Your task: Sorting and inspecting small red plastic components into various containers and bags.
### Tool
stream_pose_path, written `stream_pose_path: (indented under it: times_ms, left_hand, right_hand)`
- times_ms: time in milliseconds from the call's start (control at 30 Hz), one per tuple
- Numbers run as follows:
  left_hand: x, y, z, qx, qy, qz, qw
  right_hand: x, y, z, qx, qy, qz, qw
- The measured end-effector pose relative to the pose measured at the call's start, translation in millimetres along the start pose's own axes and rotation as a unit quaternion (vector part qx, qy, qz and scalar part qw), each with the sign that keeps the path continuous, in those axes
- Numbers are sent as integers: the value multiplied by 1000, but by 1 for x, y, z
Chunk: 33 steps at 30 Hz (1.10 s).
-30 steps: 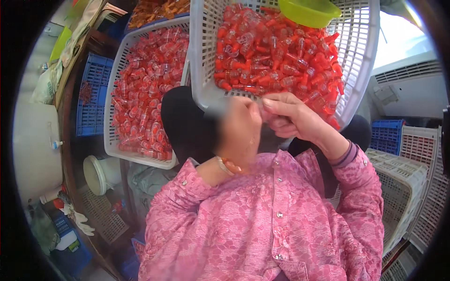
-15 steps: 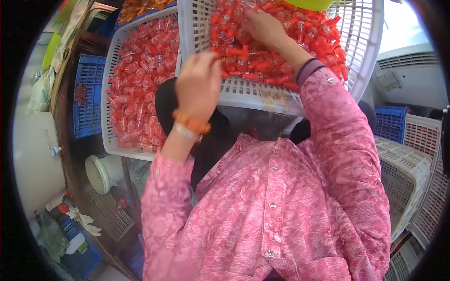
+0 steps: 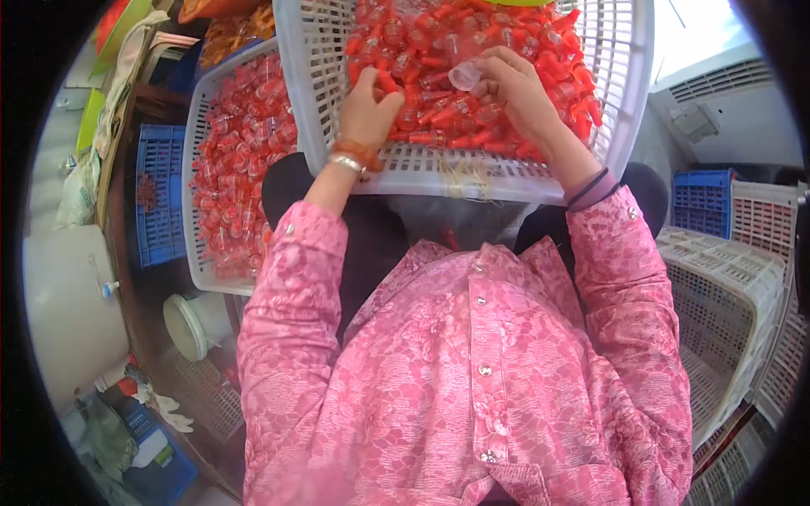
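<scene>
Small red plastic bottles (image 3: 456, 110) fill the white, holey plastic basket (image 3: 292, 67), where both hands now work: the right hand (image 3: 519, 93) rose, pinching a clear plastic cup (image 3: 465, 76); the left hand (image 3: 369, 114) came over, grip hard to tell.

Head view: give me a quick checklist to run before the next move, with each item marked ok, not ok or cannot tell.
1. Right hand holds the clear cup-shaped piece: ok.
2. Left hand grips a red piece: cannot tell; one shows at its fingertips.
3. Hands clear of each other: ok, a gap lies between them.
4. Red-and-clear pieces within reach in the front white crate: ok.
5. Yellow-green bowl fully in view: not ok, top edge cuts it off.
</scene>
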<state>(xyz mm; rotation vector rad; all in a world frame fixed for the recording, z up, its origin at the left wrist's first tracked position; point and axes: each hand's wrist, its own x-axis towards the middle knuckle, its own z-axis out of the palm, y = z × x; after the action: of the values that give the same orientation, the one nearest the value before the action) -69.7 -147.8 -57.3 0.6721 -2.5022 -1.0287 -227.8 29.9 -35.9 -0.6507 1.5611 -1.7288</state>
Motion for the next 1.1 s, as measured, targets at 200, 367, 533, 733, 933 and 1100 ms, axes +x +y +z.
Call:
stream_pose_path:
  times_ms: [200, 367, 533, 733, 933, 1100]
  left_hand:
    - [-38, 56, -13, -518, -69, -228, 822]
    - [-57, 67, -12, -519, -116, -260, 806]
    - [-67, 76, -1, -325, 36, -106, 939]
    - [-79, 90, 0, -97, 184, 112, 972]
    - [-86, 90, 4, -202, 108, -68, 971]
    - [-98, 100, 3, -116, 155, -57, 979]
  right_hand:
    - [-35, -30, 13, -33, -10, -10, 999]
    - [-52, -16, 29, -78, -134, -99, 983]
    - [-63, -41, 38, -105, -183, -9, 977]
    - [-94, -55, 53, -63, -180, 154, 969]
    - [-103, -26, 63, -212, -62, -114, 969]
    - [-94, -14, 52, 32, -172, 180, 968]
